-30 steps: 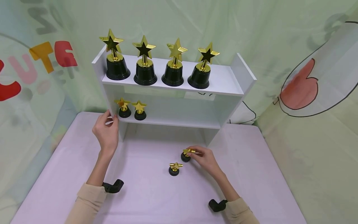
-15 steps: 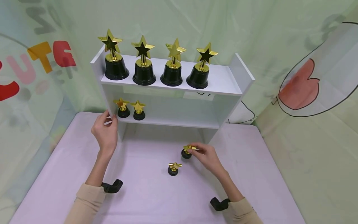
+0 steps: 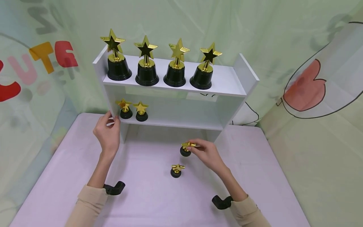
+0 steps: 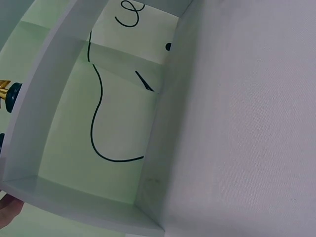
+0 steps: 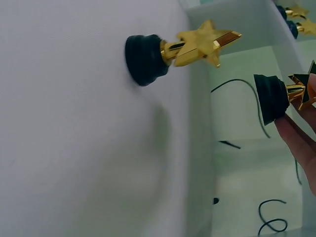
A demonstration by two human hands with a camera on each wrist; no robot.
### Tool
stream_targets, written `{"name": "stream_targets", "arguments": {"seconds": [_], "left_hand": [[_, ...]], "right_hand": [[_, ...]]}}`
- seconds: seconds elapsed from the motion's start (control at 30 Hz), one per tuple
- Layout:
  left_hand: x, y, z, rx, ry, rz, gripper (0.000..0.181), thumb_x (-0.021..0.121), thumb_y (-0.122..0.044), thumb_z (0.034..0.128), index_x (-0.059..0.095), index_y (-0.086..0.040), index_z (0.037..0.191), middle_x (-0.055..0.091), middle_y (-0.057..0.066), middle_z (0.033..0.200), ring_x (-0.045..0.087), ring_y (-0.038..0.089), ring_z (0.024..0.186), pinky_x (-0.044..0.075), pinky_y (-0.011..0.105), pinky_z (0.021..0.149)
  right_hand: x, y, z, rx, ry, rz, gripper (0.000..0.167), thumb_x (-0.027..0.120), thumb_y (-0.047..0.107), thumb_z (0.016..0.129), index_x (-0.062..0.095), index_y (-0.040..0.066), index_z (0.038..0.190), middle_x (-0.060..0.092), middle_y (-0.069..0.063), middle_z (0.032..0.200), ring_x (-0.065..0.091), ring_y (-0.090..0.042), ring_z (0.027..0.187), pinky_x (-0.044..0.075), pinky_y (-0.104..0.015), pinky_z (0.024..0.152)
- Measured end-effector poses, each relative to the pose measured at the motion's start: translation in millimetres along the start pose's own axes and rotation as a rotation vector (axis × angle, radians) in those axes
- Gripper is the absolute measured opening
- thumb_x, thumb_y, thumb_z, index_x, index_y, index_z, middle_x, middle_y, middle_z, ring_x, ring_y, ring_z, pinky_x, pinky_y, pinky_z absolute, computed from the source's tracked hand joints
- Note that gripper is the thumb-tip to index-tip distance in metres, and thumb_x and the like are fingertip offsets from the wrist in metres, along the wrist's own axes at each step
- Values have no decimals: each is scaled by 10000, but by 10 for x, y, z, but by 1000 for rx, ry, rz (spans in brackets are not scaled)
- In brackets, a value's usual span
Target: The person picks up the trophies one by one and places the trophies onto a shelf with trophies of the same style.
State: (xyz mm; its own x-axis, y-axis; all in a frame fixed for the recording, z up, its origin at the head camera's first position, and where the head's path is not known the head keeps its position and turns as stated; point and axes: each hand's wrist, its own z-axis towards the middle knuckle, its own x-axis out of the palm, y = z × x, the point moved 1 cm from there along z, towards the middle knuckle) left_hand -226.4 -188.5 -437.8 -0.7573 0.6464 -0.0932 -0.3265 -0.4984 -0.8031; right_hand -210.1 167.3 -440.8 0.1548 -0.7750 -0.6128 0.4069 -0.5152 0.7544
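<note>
My right hand pinches a small gold star trophy by its star, above the table in front of the shelf. The right wrist view shows its black base off the table. A second small trophy stands on the tabletop, nearer the front. My left hand holds the left side panel of the white two-tier shelf between thumb and fingers. Only a bit of that left hand shows in the left wrist view. Two small trophies, one beside the other, stand at the left of the lower tier.
Several larger star trophies, the rightmost among them, line the top tier. Lower-tier surface extends to the right of the small trophies. A pale cloth covers the table. Printed curtains hang behind and at both sides.
My right hand has raised the small trophy and carried it forward toward the shelf, slightly left at the end. The left hand stays on the side panel.
</note>
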Motion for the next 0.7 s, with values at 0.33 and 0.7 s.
{"name": "stream_targets", "arguments": {"seconds": [0.33,0.7], "left_hand": [[9,7,0,-11,3,-13,226,693,11,924,780,-4,1132,737,218,969,710,323,817,462,36,700],[-1,31,3,-6,18,-3,232,677,-5,938,770,6,1151,734,223,985,704,328,833,500,73,703]], "right_hand": [[-81,370,187,-41,-5,25,206,769,119,924,775,81,1126,785,-67,1056,754,-210,919,619,-256,814],[-140,737,401,-49,-11,36,237,773,131,921,769,68,1150,779,-88,1077,754,-216,940,626,-307,830]]}}
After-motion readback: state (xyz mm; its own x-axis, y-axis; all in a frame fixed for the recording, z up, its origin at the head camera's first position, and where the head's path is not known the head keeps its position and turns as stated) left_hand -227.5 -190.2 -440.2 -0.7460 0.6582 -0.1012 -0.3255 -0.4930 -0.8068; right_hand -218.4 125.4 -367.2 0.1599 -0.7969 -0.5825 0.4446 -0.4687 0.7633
